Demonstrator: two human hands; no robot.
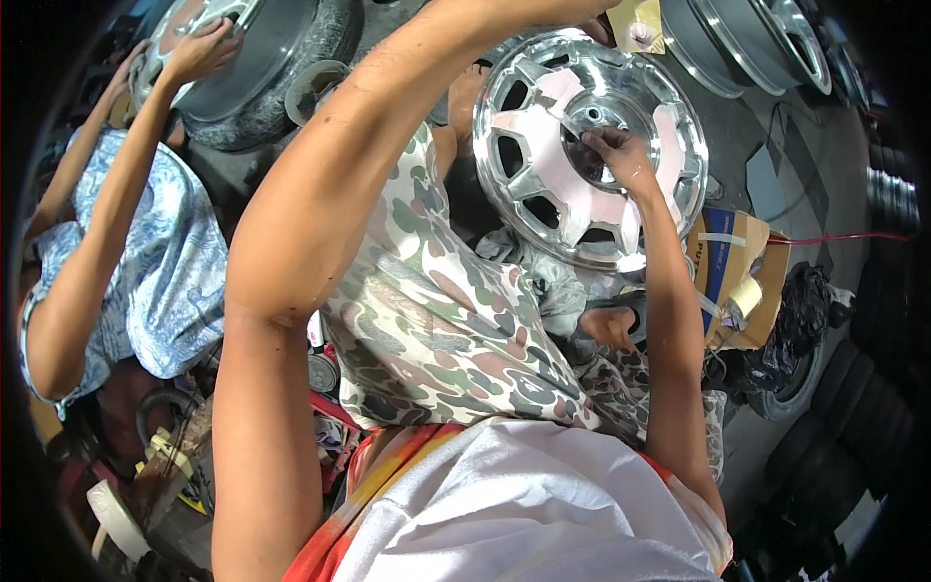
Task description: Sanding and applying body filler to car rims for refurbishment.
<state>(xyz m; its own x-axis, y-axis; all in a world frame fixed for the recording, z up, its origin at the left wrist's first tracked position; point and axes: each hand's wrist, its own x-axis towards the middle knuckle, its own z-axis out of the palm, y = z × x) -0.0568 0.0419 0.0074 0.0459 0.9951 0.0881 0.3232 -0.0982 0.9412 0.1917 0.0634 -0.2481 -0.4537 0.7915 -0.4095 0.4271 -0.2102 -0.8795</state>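
My right hand (621, 160) is over the middle of a big shiny silver wheel (570, 189), which sits in the upper middle, just right of center. My fingers and thumb are pinched close together there, but I cannot tell if a thin thing is between them. Smooth pink patches (667, 141) cover parts of the wheel, around its middle. My left hand (570, 10) is at the top edge, partly cut off, and it grips a yellow card (638, 24) with a pale blob on it, near the wheel's top rim. Two more silver wheels (752, 44) are in the upper right. Right of center is an open cardboard box (766, 325), with a black plastic bag (800, 306) beside it. In the upper left, another person in blue and white clothes (145, 242) has a hand (206, 48) at another wheel (215, 95).
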